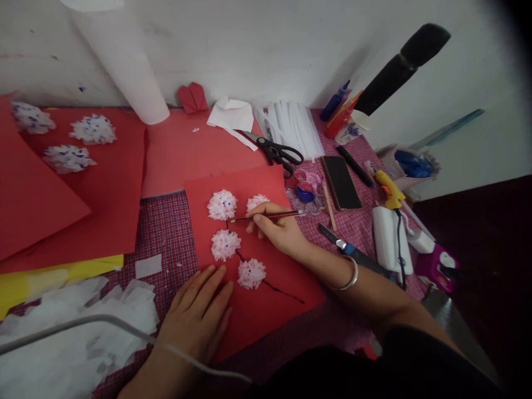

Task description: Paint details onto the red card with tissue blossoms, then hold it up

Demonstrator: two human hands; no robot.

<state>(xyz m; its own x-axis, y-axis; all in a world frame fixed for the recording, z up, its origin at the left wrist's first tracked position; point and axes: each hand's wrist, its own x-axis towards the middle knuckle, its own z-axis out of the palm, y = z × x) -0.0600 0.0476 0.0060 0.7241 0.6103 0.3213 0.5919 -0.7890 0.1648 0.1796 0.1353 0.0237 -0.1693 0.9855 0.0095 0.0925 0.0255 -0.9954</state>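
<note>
My right hand pinches a slim red-and-black pencil, its pale tip pointing left beside a short dark line. Beneath it lies a red sheet of paper. Fluffy pink-and-white paper flowers sit on the sheet: one at upper left, one in the middle, one lower right. Another flower is partly covered by my right hand. Dark stem lines run between flowers and toward the lower right. My left hand rests flat on the sheet's lower left edge, fingers stretched out.
Black scissors, a paint palette, a phone and a utility knife lie around the sheet. A yellow glue gun is at right. White tissue pieces and a grey cable are at lower left.
</note>
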